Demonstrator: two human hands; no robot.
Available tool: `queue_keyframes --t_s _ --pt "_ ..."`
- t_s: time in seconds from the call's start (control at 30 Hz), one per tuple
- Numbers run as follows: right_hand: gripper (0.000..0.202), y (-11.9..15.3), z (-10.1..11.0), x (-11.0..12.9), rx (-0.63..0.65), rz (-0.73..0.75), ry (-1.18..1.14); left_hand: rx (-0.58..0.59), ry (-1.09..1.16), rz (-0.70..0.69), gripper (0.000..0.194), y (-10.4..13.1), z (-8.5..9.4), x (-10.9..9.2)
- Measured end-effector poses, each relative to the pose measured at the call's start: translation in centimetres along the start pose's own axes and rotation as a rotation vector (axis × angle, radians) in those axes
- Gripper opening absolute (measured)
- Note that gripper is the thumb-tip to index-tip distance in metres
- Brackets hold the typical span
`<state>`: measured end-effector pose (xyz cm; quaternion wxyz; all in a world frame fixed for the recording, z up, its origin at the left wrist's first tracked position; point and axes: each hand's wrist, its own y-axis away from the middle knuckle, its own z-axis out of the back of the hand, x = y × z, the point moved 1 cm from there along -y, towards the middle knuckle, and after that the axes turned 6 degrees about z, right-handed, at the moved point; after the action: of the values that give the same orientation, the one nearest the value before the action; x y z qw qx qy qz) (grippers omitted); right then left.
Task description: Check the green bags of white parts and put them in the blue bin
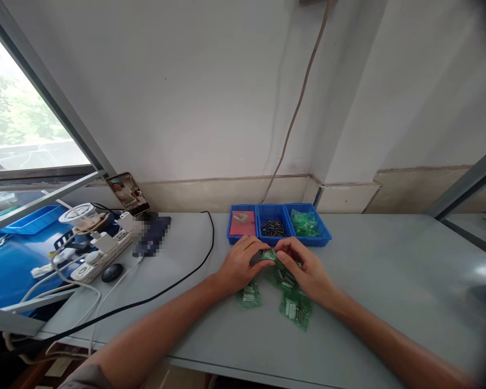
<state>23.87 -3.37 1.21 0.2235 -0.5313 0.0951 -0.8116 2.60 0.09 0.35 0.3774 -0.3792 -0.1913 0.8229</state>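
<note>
My left hand and my right hand are close together in front of three blue bins, both closed on a small green bag between their fingertips. Below them, green bags with small pale and metallic pieces lie on the grey table: one by my left wrist, another below my right hand, and more partly under my fingers. The left bin has a pink piece in it, the middle bin holds dark screws, and the right bin holds green bags.
A black cable curves across the table on the left. Beyond it are a black mouse, a power strip with plugs, a propped phone and a lidded cup. Metal frame bars stand at both sides.
</note>
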Motion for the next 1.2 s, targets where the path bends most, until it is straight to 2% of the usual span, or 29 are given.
queue_keyframes --t_s 0.33,0.47,0.57,0.67,0.87,0.93,1.03,1.2 --pt "0.03 -0.07 0.17 -0.72 0.035 0.064 0.102 -0.003 0.033 0.0 0.022 0.15 0.03 0.09" --pt "0.02 -0.13 0.17 -0.17 0.039 0.11 0.159 -0.017 -0.032 -0.027 0.025 -0.02 -0.05 0.03" --pt "0.029 -0.15 0.16 -0.05 0.024 0.113 0.2 0.002 -0.073 -0.039 0.033 -0.04 -0.07 -0.08" --pt "0.035 -0.22 0.24 -0.3 -0.008 0.103 0.233 0.017 -0.059 -0.014 0.026 0.09 -0.02 -0.23" --pt "0.039 -0.21 0.39 -0.75 -0.002 0.089 0.248 0.058 0.0 0.026 0.027 0.41 -0.05 -0.35" --pt "0.035 -0.13 0.38 -0.69 0.015 0.078 0.236 0.06 0.012 0.038 0.021 0.42 -0.11 -0.28" --pt "0.02 -0.03 0.32 -0.48 0.039 0.076 0.22 0.036 0.027 0.095 0.017 0.37 -0.13 -0.15" --pt "0.015 -0.11 0.27 -0.26 0.024 0.121 0.245 0.026 0.042 0.115 0.017 0.29 0.04 -0.28"
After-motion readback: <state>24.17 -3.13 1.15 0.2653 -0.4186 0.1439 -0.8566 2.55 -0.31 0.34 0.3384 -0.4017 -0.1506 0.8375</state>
